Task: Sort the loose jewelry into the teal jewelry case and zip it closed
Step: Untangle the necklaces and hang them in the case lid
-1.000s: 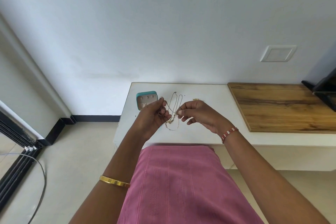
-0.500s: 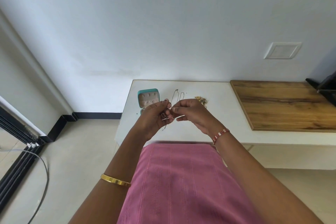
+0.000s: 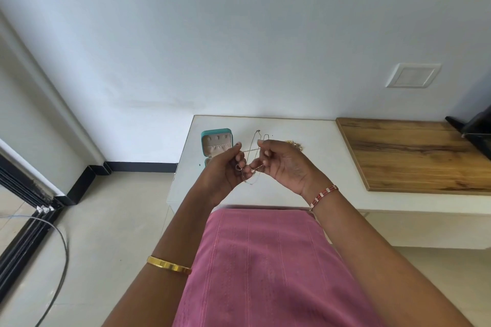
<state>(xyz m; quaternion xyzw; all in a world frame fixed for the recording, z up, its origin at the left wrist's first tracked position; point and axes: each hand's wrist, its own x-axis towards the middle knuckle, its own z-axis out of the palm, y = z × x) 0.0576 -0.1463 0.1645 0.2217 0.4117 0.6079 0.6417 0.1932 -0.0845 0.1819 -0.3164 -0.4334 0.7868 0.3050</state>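
Early stage: left hand (image 3: 225, 170) & right hand (image 3: 284, 164) both pinch a thin chain (image 3: 249, 150) above the table (image 3: 313, 141). Teal case (image 3: 216, 145) open, unzipped; gold pieces (image 3: 295, 144) still loose beside it.

home room | tiled floor (image 3: 111, 220) | wall switch plate (image 3: 412, 75) | low white counter (image 3: 332, 194)

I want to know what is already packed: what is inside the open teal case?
The teal case shows a pinkish lining with small tabs and a gathered pocket in its raised lid; no jewelry is discernible there. The left hand covers most of its base.
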